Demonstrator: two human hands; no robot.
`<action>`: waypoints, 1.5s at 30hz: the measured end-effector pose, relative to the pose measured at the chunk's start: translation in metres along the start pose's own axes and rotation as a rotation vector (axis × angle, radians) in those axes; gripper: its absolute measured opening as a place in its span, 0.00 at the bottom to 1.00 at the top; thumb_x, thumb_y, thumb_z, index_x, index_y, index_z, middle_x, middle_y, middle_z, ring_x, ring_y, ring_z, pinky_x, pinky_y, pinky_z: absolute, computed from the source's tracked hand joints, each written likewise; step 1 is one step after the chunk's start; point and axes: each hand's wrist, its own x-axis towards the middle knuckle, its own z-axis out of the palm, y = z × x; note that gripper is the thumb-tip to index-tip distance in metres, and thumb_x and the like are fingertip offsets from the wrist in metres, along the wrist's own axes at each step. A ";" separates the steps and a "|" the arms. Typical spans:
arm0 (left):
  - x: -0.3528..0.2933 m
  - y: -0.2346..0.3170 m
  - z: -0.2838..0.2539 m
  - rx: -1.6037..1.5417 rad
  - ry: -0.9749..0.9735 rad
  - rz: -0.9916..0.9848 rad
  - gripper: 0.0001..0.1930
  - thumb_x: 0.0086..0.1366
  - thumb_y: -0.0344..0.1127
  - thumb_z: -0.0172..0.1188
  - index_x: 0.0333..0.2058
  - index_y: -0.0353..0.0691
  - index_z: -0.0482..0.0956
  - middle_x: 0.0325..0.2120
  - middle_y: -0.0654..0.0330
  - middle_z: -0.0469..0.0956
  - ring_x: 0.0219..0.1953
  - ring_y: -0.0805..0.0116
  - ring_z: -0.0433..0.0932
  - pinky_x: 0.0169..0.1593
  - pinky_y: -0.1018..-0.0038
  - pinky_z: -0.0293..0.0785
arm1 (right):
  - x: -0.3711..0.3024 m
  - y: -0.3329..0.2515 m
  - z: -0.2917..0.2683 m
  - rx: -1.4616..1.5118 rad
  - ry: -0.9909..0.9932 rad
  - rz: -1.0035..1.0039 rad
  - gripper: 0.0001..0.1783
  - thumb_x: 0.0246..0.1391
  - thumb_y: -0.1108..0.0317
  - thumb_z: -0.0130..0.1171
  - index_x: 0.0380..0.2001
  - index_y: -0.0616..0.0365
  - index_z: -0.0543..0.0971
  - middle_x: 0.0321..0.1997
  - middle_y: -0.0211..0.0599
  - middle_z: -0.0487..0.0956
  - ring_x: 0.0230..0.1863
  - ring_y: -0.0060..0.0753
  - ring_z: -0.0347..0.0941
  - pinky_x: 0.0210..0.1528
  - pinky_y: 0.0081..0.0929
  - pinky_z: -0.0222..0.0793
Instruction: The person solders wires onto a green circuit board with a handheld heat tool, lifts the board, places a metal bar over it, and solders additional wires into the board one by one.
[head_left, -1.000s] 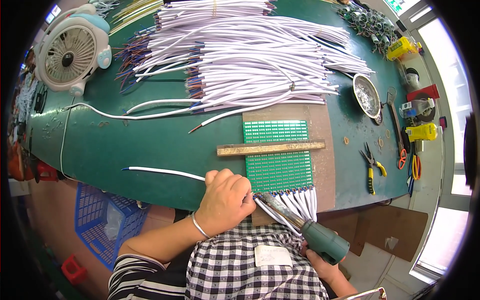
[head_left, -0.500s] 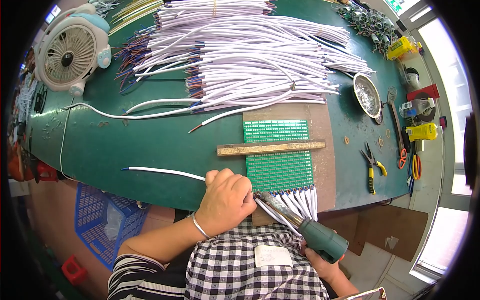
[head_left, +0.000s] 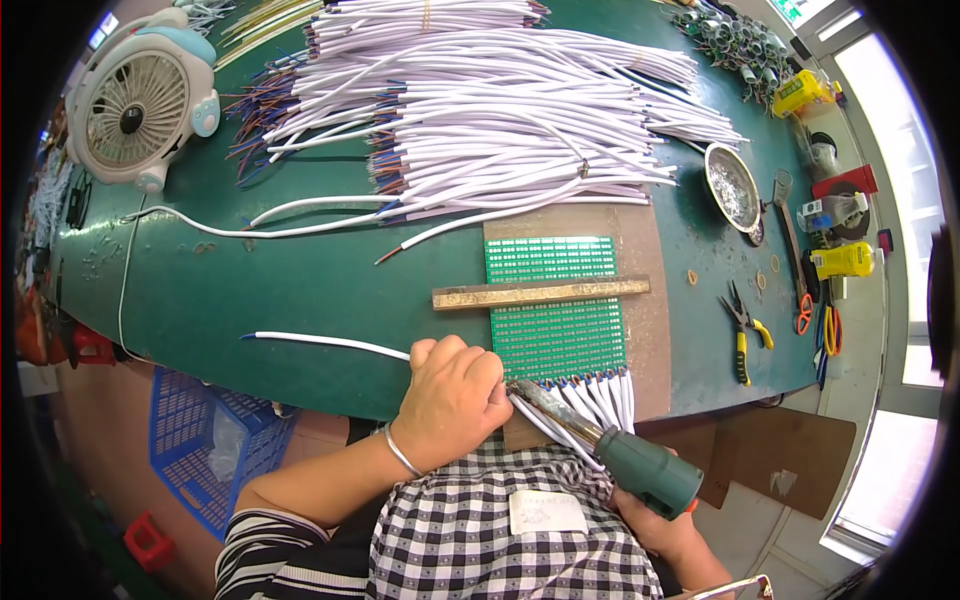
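Observation:
My left hand (head_left: pixel 452 395) is closed around a white cable (head_left: pixel 320 342), whose blue-tipped far end sticks out to the left. Its fingertips are at the lower left corner of a green circuit board (head_left: pixel 556 345). With my right hand (head_left: pixel 652 527), partly hidden, I hold a soldering iron (head_left: pixel 650 470) with a thick green handle. The iron's metal tip points up-left to that same corner, close to my left fingers; exact contact is too small to tell. Several white cables (head_left: pixel 625 400) hang from the board's lower edge. A wooden bar (head_left: pixel 540 292) lies across the board.
Under the board is a brown sheet (head_left: pixel 648 340). Large bundles of white cables (head_left: pixel 520 130) cover the back. A fan (head_left: pixel 135 115) stands at left; a metal bowl (head_left: pixel 733 188), pliers (head_left: pixel 741 330) and yellow bottles (head_left: pixel 845 260) are at right. A blue basket (head_left: pixel 215 450) sits below the table.
The soldering iron's handle has shifted slightly right and up with my right hand. My left hand stays in place on the cable.

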 end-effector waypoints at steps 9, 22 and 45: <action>0.000 0.000 0.001 0.015 -0.001 0.004 0.10 0.43 0.28 0.61 0.23 0.44 0.67 0.20 0.64 0.69 0.28 0.63 0.67 0.37 0.65 0.55 | -0.002 0.001 -0.001 0.195 -0.006 0.156 0.14 0.41 0.72 0.63 0.36 0.58 0.79 0.39 0.39 0.79 0.46 0.44 0.72 0.49 0.34 0.68; 0.002 0.002 0.002 0.057 -0.004 0.013 0.10 0.44 0.28 0.60 0.20 0.44 0.65 0.18 0.64 0.65 0.27 0.65 0.65 0.36 0.66 0.56 | -0.015 0.022 0.004 0.950 0.169 0.249 0.30 0.48 0.72 0.56 0.55 0.67 0.64 0.46 0.48 0.76 0.28 0.31 0.75 0.34 0.28 0.74; -0.002 0.001 -0.006 -0.081 -0.066 -0.107 0.08 0.44 0.29 0.59 0.24 0.44 0.70 0.22 0.65 0.70 0.31 0.64 0.68 0.41 0.65 0.57 | 0.007 -0.007 -0.037 0.609 -0.043 0.322 0.25 0.40 0.75 0.58 0.46 0.67 0.72 0.42 0.40 0.74 0.36 0.30 0.75 0.36 0.27 0.73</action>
